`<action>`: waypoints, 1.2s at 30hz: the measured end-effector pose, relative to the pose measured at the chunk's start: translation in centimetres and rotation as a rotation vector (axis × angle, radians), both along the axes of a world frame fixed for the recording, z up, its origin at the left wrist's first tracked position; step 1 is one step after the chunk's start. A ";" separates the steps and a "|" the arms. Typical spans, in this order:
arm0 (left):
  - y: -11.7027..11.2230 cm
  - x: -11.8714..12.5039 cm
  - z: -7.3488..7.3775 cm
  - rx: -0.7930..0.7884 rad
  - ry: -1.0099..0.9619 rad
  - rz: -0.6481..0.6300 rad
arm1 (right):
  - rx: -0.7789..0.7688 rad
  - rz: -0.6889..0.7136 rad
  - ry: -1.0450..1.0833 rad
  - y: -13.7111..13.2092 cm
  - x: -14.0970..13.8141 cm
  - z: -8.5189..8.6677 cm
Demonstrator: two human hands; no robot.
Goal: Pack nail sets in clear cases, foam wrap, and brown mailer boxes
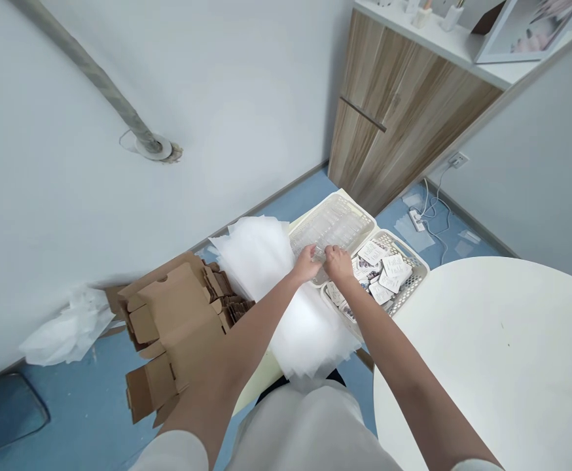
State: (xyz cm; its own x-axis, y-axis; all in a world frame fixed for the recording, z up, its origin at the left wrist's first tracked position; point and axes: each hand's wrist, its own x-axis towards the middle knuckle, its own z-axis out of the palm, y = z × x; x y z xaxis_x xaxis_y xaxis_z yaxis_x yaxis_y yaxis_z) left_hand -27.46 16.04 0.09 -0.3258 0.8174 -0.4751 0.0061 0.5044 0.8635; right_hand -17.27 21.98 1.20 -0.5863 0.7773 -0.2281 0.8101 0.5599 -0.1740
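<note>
My left hand (306,264) and my right hand (338,263) meet at the near edge of a cream basket (345,199) that holds clear plastic trays (328,229). Both hands have their fingers curled onto the near edge of one clear tray, pinching it between them. Just right of my right hand, a second cream basket (416,275) holds several small printed cards (381,268). A stack of white foam sheets (276,288) lies under my left forearm.
Flattened brown cardboard boxes (173,327) lie on the blue floor at left, beside a crumpled white plastic bag (67,330). A round white table (502,366) fills the lower right. A wooden cabinet (394,111) stands behind the baskets, with a power strip (417,219) and cables beside it.
</note>
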 end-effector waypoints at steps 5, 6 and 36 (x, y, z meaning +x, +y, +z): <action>-2.0 -0.7 1.3 0.129 0.085 0.050 | 0.030 -0.065 0.308 -0.9 1.1 2.5; -2.6 -0.8 1.7 0.152 0.106 0.071 | 0.020 -0.096 0.381 -1.4 1.5 3.3; -18.3 15.2 11.0 0.133 -0.408 -0.542 | -0.515 -1.010 1.314 -29.7 22.6 11.6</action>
State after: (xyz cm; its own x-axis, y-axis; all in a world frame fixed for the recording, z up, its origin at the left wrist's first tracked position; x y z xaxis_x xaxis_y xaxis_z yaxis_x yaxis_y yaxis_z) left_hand -12.26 -2.30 11.11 0.3288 0.8742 -0.3574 -0.1106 0.4115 0.9047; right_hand 5.32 -7.74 12.82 0.0628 0.9311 -0.3594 -0.0396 -0.3575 -0.9331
